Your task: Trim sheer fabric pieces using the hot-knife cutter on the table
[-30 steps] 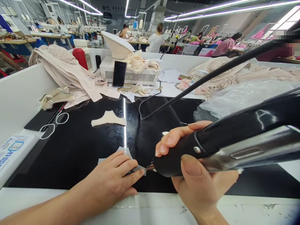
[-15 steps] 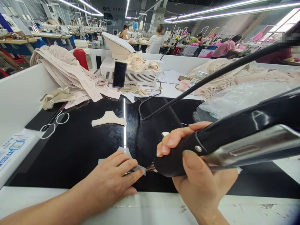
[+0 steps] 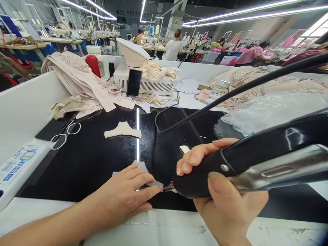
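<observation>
My left hand [image 3: 130,191] lies on the black board with fingers stretched out, pressing on a thin grey sheet piece [image 3: 143,166], mostly hidden under the fingers. In my right hand [image 3: 225,201] is a pair of electric scissors [image 3: 194,181], with a black body and a silver lever [image 3: 284,167]; the fingers wrap round its rounded front. Its narrow metal tip [image 3: 169,187] points left, close by the left fingertips at the grey sheet's edge. Further back on the board is a cream fabric piece [image 3: 123,130]. A small white scrap [image 3: 183,149] sits beyond the right hand.
A black cable [image 3: 205,111] arches over the board's right side. White loops [image 3: 59,140] and a white box [image 3: 22,167] lie at left. Behind stand a phone [image 3: 134,83], a vented white machine [image 3: 147,85], fabric piles [image 3: 74,77] and clear plastic [image 3: 271,109].
The whole view has shifted, so the scene sits slightly further right. Both hands keep their grip and placing; the scissors' tip stays beside the left fingertips.
</observation>
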A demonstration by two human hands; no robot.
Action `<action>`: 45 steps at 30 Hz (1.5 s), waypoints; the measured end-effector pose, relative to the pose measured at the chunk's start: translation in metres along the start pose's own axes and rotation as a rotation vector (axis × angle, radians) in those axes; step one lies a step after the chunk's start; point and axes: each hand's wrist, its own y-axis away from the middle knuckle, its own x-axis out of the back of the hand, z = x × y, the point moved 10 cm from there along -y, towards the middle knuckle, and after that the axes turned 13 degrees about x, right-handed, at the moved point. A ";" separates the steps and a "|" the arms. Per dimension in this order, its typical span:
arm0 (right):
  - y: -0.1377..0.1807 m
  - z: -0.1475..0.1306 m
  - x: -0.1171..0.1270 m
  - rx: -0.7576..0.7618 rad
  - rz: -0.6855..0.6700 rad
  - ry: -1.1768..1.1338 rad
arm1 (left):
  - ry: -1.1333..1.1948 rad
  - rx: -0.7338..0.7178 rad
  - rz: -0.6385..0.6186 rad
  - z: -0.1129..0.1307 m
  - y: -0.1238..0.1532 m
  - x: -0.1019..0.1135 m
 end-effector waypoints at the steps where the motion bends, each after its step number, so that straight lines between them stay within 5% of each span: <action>1: -0.002 -0.001 0.001 -0.006 0.011 0.005 | 0.024 0.014 -0.001 -0.003 0.000 0.005; 7: -0.012 0.001 -0.014 -0.036 0.026 -0.057 | 0.030 0.242 0.002 -0.049 0.009 0.036; 12: -0.008 0.011 -0.042 -0.019 -0.029 -0.122 | 0.023 0.368 -0.021 -0.071 0.035 0.038; 23: 0.000 0.002 -0.079 -0.004 -0.068 -0.190 | 0.174 0.433 0.096 -0.050 0.050 0.045; 34: -0.002 -0.005 -0.084 -0.021 -0.090 -0.269 | 0.288 0.504 0.256 -0.037 0.050 0.068; 45: -0.002 -0.005 -0.088 -0.020 -0.106 -0.244 | 0.307 0.518 0.253 -0.039 0.051 0.065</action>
